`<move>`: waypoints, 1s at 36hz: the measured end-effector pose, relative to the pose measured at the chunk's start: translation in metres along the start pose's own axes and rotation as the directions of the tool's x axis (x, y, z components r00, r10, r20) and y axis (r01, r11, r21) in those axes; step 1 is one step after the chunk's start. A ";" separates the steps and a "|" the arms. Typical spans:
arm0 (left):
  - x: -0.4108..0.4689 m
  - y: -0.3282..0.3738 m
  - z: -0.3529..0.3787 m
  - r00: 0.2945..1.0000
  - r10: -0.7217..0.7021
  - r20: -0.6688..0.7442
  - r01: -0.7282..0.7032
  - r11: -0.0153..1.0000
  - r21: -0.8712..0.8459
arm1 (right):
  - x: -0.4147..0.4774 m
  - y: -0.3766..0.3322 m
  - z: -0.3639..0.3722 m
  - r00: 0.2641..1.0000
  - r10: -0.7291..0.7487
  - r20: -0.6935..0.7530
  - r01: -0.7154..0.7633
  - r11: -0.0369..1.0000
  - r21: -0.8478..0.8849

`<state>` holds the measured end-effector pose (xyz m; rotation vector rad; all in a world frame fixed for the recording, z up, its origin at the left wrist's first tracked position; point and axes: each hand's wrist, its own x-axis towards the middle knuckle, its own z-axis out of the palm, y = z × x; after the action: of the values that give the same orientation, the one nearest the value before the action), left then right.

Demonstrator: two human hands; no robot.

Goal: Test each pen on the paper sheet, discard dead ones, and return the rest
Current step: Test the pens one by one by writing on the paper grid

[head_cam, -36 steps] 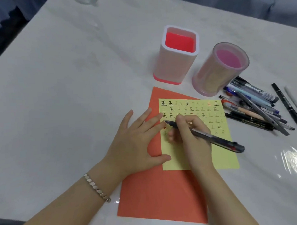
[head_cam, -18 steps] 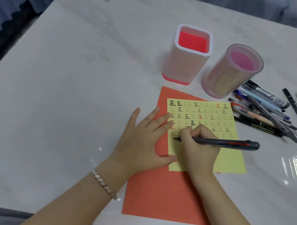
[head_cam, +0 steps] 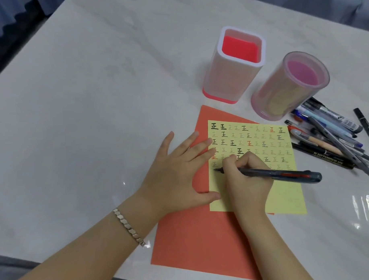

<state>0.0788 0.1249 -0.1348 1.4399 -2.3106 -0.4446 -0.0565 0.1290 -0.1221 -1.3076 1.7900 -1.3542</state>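
**Fingers (head_cam: 232,161) of the right hand (head_cam: 247,183) clamp a dark grey ballpoint pen (head_cam: 285,174) on the pale yellow paper sheet (head_cam: 286,196)**

These fingers are curled tight round the pen's front end. Its tip is down at the sheet's left margin, under the rows of small written characters, and its barrel lies low, pointing right. The left hand (head_cam: 176,175) lies flat with its fingers straight and spread, fingertips on the sheet's left edge and palm over the orange paper sheet (head_cam: 193,244) underneath. A silver link bracelet (head_cam: 129,226) circles that wrist. Beyond the papers stand a square white pen holder with a red base (head_cam: 229,79) and a round translucent pink pen holder (head_cam: 282,92), both upright. A loose pile of pens and markers (head_cam: 330,134) lies to the right on the white marbled tabletop (head_cam: 94,101).
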 end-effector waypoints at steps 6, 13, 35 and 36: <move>0.001 0.000 0.000 1.000 0.004 -0.007 -0.004 1.000 0.000 | -0.001 -0.001 0.000 1.000 -0.008 -0.014 0.008 1.000 -0.010; 0.000 0.000 0.000 1.000 0.006 -0.004 -0.006 1.000 -0.002 | 0.000 -0.001 -0.001 1.000 0.008 -0.025 -0.008 1.000 0.008; 0.000 -0.001 -0.001 1.000 0.003 0.004 -0.003 1.000 0.002 | -0.001 0.001 0.000 1.000 -0.014 -0.017 0.015 1.000 0.027; 0.000 -0.001 -0.001 1.000 0.004 0.005 -0.004 1.000 0.002 | -0.001 0.001 0.000 1.000 -0.018 -0.019 0.018 0.999 0.027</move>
<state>0.0796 0.1248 -0.1346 1.4371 -2.3179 -0.4449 -0.0563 0.1295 -0.1230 -1.3035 1.7702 -1.4000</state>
